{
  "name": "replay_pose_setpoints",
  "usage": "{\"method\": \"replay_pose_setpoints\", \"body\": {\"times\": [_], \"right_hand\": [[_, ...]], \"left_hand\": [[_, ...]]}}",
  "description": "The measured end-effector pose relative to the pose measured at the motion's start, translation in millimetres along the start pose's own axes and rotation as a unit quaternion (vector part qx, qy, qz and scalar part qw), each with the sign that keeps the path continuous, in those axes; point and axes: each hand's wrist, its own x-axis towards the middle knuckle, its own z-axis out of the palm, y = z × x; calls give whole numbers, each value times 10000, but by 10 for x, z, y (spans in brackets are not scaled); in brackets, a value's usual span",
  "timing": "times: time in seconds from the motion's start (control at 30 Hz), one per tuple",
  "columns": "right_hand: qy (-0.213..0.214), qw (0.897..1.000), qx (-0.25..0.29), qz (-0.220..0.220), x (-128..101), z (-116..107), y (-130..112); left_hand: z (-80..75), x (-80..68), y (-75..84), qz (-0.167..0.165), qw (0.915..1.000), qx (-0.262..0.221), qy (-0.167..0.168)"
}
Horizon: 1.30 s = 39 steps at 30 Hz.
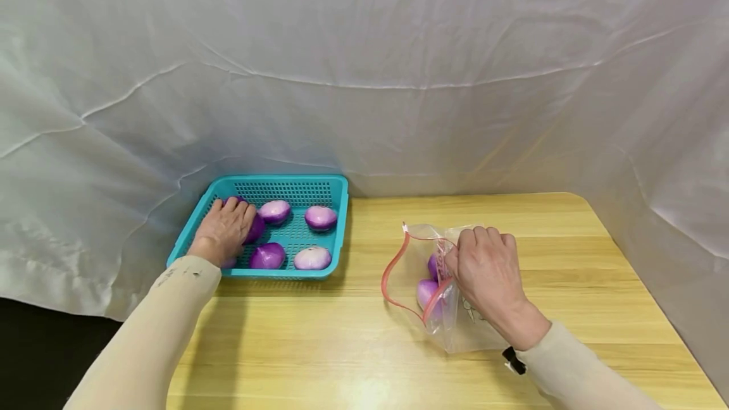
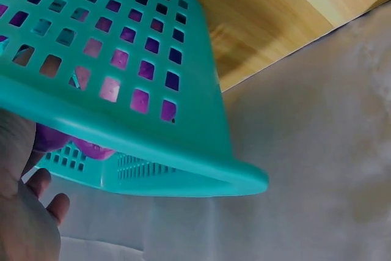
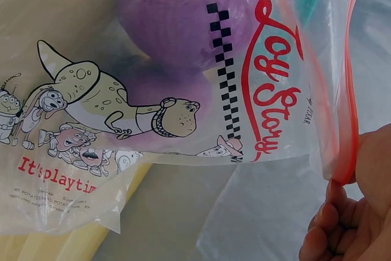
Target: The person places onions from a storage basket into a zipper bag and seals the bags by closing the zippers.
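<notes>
Brightness: the head view is evenly and softly lit, with nothing blown out.
Light source: it seems to come from above and in front; the white draped cloth backdrop (image 1: pixel 364 68) spreads it.
Glare: a pale sheen sits on the light wooden tabletop (image 1: pixel 364 391) at the near edge.
Shadows: soft and short, under the teal perforated plastic basket (image 1: pixel 336 207) and beside the clear printed zip bag with a red seal (image 1: pixel 450 321).
Dark area: the lower left corner falls to black.
Distortion: wide-angle bending curves the backdrop folds toward the edges.
Focus: the left wrist view is soft and close, the basket (image 2: pixel 183 151) slightly blurred; in the right wrist view the bag's print (image 3: pixel 269 77) is sharp, and the things behind it are hazy.
</notes>
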Motion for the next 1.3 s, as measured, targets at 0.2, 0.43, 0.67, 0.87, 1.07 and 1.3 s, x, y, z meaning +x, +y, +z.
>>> {"method": "replay_pose_setpoints", "body": {"times": [0.2,0.43,0.67,0.87,1.07,1.3], "right_hand": [[7,10000,-26,-11,-1,-1,0],[-10,10000,-10,7,4,-6,3],[-10,10000,38,45,19,-28,7],[-10,10000,42,33,17,-37,5],[10,10000,32,48,22,-34,18],[-88,9999,102,78,57,-51,4]], "left_hand": [[23,-20,-24,32,9993,56,359],[-22,-21,-32,5,9972,140,738],[-75,-24,-16,-190,9955,104,920],[-128,-28,12,-323,9951,66,937],[-254,-8,63,-440,9885,-203,1433],[-375,41,167,-521,9733,-624,2147]]}}
